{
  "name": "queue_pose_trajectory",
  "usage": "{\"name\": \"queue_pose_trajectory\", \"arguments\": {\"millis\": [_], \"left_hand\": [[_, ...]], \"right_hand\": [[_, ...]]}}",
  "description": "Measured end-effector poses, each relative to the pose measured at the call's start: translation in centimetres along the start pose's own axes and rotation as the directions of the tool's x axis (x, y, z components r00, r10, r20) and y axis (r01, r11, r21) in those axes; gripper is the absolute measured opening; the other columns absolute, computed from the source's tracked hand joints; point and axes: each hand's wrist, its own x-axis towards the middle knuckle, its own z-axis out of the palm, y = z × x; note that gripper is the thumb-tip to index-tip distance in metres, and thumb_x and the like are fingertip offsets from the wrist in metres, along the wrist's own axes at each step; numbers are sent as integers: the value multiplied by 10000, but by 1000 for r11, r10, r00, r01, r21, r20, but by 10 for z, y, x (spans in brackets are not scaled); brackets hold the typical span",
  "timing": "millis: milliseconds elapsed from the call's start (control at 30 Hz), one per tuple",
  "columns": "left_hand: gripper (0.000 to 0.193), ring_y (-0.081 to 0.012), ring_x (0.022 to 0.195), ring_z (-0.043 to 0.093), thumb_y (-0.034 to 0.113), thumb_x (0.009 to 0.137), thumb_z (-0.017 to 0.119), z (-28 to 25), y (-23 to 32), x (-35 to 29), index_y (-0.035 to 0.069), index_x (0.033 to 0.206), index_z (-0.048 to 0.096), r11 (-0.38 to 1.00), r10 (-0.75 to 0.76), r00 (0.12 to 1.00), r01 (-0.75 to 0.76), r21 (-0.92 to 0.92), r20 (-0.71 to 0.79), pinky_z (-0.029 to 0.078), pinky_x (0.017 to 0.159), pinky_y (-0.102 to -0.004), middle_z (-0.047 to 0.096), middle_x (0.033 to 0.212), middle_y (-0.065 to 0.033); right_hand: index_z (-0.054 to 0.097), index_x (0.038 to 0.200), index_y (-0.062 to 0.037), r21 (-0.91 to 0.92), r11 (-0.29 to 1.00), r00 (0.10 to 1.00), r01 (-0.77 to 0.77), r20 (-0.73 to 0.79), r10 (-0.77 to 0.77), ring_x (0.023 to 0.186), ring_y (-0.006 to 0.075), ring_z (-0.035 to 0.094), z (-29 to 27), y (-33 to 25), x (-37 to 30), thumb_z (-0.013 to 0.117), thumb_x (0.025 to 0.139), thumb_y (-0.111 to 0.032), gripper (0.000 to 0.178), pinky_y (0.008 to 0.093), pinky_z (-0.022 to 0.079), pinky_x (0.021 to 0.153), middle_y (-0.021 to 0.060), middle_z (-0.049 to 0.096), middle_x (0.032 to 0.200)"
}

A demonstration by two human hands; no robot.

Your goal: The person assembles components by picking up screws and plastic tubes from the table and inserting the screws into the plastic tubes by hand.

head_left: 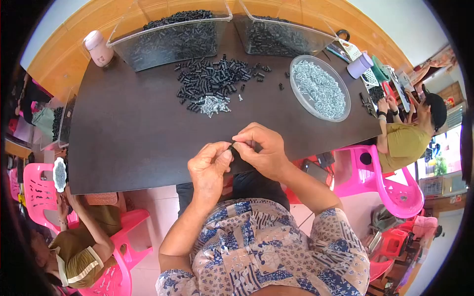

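Close to the table's near edge, my left hand (pixel 210 163) and my right hand (pixel 261 149) meet at the fingertips. Between them they pinch a small black part (pixel 231 146), mostly covered by the fingers. Beyond the hands lies a heap of short black cylindrical parts (pixel 210 79) on the dark table (pixel 133 128). A little pile of small silver spring-like metal pieces (pixel 213 105) rests against its near side. To the right, a round clear tray (pixel 295 91) holds many more small silver pieces.
Two clear bins (pixel 170 47) (pixel 276 38) of black parts stand at the back. A pink jar (pixel 98 49) is at far left, a lilac cup (pixel 360 65) and pliers (pixel 368 104) at right. People in olive shirts (pixel 407 143) (pixel 81 259) sit either side, near pink chairs (pixel 377 167).
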Motion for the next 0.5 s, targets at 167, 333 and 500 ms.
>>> {"name": "queue_pose_trajectory", "arguments": {"millis": [167, 333, 500], "left_hand": [[117, -70, 601, 514, 7, 817, 606, -7, 4, 7, -50, 913, 639, 983, -145, 985, 154, -96, 95, 416, 520, -189, 616, 733, -44], [114, -67, 576, 506, -3, 803, 603, -8, 9, 6, -48, 900, 643, 986, -155, 984, 160, -50, 84, 407, 507, -189, 609, 704, -46], [102, -69, 568, 504, -10, 797, 593, -7, 8, 7, -36, 876, 653, 991, -67, 996, 59, 124, 63, 411, 493, -196, 609, 712, -54]], "right_hand": [[621, 873, -25, -56, 985, 986, 164, 31, -162, 589, 103, 521, -5, 4, 1, 644, 722, 58, 174, 223, 404, 509, 62, 596, 788], [616, 864, -24, -58, 981, 981, 187, 60, -184, 584, 109, 523, -5, 4, 5, 648, 709, 68, 183, 226, 404, 500, 69, 595, 786], [614, 866, -24, -64, 977, 976, 204, 90, -198, 582, 115, 526, -6, 6, 8, 652, 702, 72, 193, 227, 404, 497, 71, 597, 790]]}}
